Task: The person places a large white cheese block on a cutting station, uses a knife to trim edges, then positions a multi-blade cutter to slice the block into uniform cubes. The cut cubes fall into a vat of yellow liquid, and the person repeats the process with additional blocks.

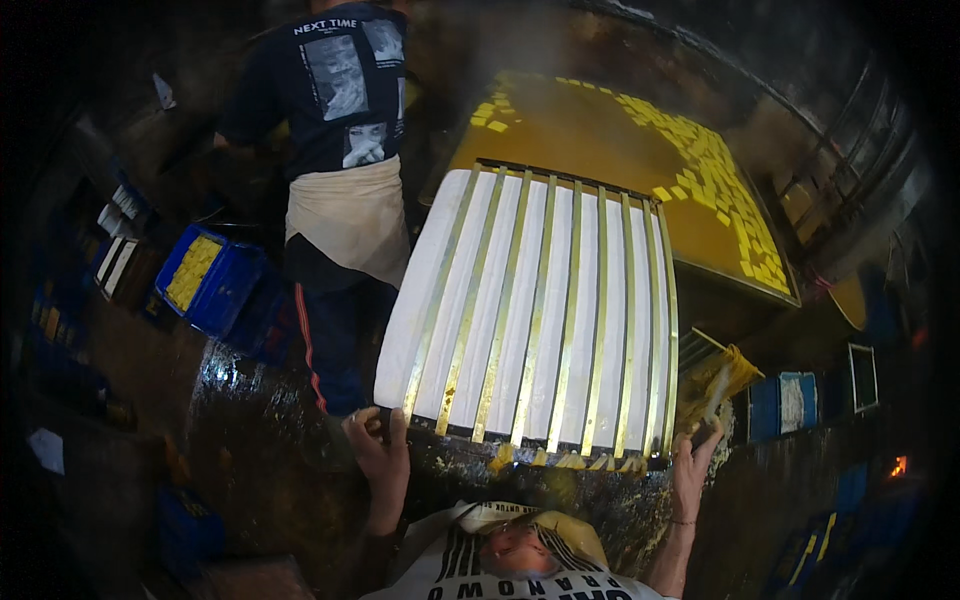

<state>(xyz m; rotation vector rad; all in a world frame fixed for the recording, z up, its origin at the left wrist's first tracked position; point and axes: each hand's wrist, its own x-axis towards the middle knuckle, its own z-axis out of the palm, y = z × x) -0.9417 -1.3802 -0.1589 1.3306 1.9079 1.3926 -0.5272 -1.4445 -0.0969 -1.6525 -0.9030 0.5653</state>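
A slatted metal frame (550,330) lies lengthwise over a large white slab (430,270) that looks like tofu. Its yellowish bars run from a dark far rail to a dark near rail. My left hand (382,458) grips the near left corner, thumb and fingers around the rail. At the near right corner, my right hand (692,468) closes around the rail end, its fingertips partly hard to make out. Wet yellowish cloth or scraps (545,458) hang along the near rail. Beside the right edge sits a bunched yellow-brown cloth (735,375).
Beyond the frame, a wide vat (570,125) of brownish liquid holds floating yellow blocks (715,165). A co-worker (345,170) stands close on the left, back turned. Farther left is a blue crate (225,300) of yellow pieces. A small flame (898,466) burns at far right.
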